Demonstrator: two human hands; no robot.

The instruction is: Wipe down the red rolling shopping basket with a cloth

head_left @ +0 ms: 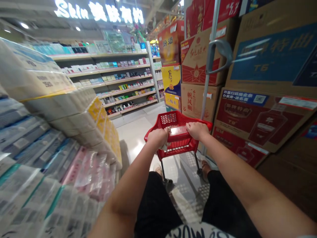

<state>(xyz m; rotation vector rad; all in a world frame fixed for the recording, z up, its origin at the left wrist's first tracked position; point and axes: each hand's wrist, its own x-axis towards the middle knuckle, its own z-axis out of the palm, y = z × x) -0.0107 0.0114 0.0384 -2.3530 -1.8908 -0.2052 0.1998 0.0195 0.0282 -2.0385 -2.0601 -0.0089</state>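
Observation:
A red plastic shopping cart stands right in front of me on thin dark legs with wheels. My left hand is closed around the left part of its handle, and something small and pale, which I cannot make out, shows by the fingers. On the right part of the handle my right hand is wrapped with knuckles up. Between both hands lies a shiny panel on the handle. The basket's visible inner wall is perforated; its floor is mostly hidden.
Stacked cartons line the right side, with a metal pole bearing a grey handle in front. Wrapped paper packs are piled on the left. Shelves of small boxes stand ahead beyond the tiled floor.

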